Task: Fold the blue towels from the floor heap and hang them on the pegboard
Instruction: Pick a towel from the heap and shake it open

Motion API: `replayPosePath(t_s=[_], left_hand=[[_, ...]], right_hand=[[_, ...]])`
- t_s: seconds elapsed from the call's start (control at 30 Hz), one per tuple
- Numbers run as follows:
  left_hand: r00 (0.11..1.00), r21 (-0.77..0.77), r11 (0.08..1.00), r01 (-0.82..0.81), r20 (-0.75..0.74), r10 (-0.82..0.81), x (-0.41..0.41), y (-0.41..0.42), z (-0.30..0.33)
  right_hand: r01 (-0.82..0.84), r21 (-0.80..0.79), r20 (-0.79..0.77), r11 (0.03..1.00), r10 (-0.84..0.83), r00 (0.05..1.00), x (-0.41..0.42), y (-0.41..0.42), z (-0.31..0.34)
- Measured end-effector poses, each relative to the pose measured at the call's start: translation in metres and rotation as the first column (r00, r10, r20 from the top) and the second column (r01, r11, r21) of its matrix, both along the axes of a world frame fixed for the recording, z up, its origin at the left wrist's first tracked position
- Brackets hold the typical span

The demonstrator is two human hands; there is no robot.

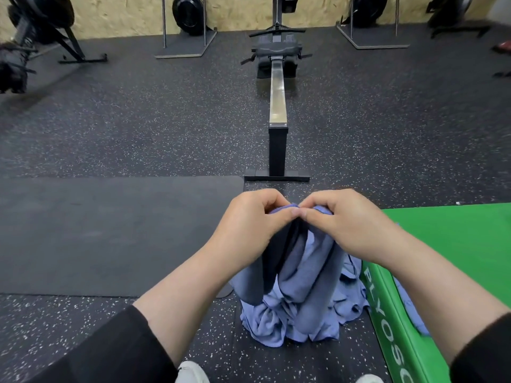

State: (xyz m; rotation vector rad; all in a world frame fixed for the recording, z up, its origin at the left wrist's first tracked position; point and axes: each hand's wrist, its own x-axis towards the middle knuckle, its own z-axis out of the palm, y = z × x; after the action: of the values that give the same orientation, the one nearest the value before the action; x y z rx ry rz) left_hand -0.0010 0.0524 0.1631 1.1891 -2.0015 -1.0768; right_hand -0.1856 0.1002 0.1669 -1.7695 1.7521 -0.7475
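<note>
both hands, left hand (pixel 250 217) and right hand (pixel 347 217), pinch a blue towel (pixel 307 261) by its top edge. it hangs over the floor heap (pixel 290 324), left of a green box (pixel 453 244).

Two hands are showing: left hand (pixel 250 221) and right hand (pixel 349 223). One blue towel (pixel 307 261) is hanging between them. One towel heap (pixel 298 319) is lying below. One rowing machine (pixel 277 106) is standing ahead; possibly four more are standing upright against the wall. One green plyo box (pixel 453 244) and one black mat (pixel 110 233) are lying alongside.
</note>
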Motion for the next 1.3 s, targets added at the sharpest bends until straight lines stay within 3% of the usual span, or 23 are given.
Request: replayPosePath(t_s=[0.2,0.4,0.47,0.67,0.77,0.87,0.97,1.07,1.17,1.3], left_hand=[[0.998,0.02,1.0,-0.003,0.056,0.001,0.003,-0.004,-0.001],[0.999,0.07,0.997,0.023,-0.034,-0.021,0.003,-0.001,0.002],[0.998,0.07,0.997,0.043,-0.054,-0.04,0.002,0.001,0.002],[1.0,0.076,0.997,0.027,0.006,-0.027,0.004,-0.003,0.002],[0.994,0.05,0.999,-0.02,0.106,0.015,0.007,-0.007,-0.001],[0.991,0.032,0.996,-0.082,0.104,0.078,0.009,-0.01,-0.002],[0.996,0.041,0.996,-0.074,0.05,0.072,0.007,-0.009,0.0],[0.999,0.046,0.999,-0.028,0.042,0.026,0.005,-0.005,0.003],[0.998,0.051,0.998,0.032,0.058,-0.035,0.003,-0.002,0.003],[0.996,0.034,0.997,0.072,0.042,-0.073,0.003,-0.002,0.003]], right_hand=[[0.234,-0.092,0.088,0.968,-0.226,0.97,-0.01,-0.002,0.003],[-0.035,0.004,0.021,0.999,0.035,0.999,-0.004,0.003,0.004],[-0.044,-0.007,-0.001,0.999,0.044,0.999,-0.001,0.002,-0.001],[0.211,-0.147,0.06,0.966,-0.204,0.977,-0.005,-0.001,0.003],[0.362,-0.132,0.091,0.923,-0.352,0.932,-0.013,-0.001,0.003],[0.406,-0.068,0.083,0.911,-0.401,0.913,-0.019,-0.001,-0.003],[0.351,-0.004,0.005,0.936,-0.351,0.936,-0.019,-0.002,-0.006],[0.191,0.011,-0.027,0.982,-0.191,0.981,-0.013,-0.001,-0.001],[0.028,-0.002,-0.012,1.0,-0.028,1.0,-0.003,0.001,0.003],[-0.045,0.009,-0.009,0.999,0.045,0.999,0.002,0.002,0.001]])
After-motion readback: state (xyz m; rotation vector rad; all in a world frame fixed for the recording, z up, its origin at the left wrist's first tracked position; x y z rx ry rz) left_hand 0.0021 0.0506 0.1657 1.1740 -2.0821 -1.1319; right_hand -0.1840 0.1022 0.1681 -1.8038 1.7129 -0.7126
